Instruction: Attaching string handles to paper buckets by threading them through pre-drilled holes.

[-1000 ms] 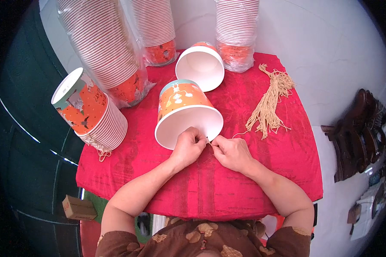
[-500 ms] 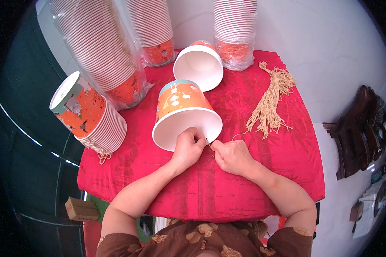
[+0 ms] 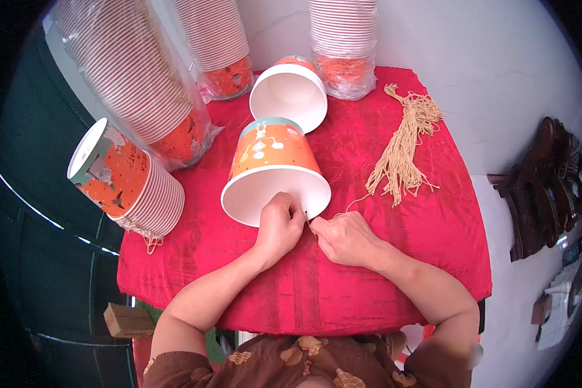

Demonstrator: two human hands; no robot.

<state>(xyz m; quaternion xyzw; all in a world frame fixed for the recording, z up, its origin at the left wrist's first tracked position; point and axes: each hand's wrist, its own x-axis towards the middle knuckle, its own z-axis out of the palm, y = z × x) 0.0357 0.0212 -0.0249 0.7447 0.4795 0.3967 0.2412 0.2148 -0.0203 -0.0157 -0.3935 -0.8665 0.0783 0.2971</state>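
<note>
An orange paper bucket (image 3: 273, 161) lies on its side on the red tablecloth (image 3: 394, 258), its white open mouth facing me. My left hand (image 3: 279, 223) grips the bucket's lower rim. My right hand (image 3: 343, 238) sits just right of it and pinches a thin tan string (image 3: 346, 205) at the rim. The string trails off to the right toward a bundle of tan strings (image 3: 402, 152).
A second bucket (image 3: 288, 94) lies on its side behind the first. A nested stack of buckets (image 3: 132, 189) lies at the left. Three tall wrapped stacks (image 3: 136, 77) stand along the back. Dark shoes (image 3: 542, 187) rest on the white floor to the right.
Both hands stay at the bucket's rim with small finger movements. The bucket has barely shifted.
</note>
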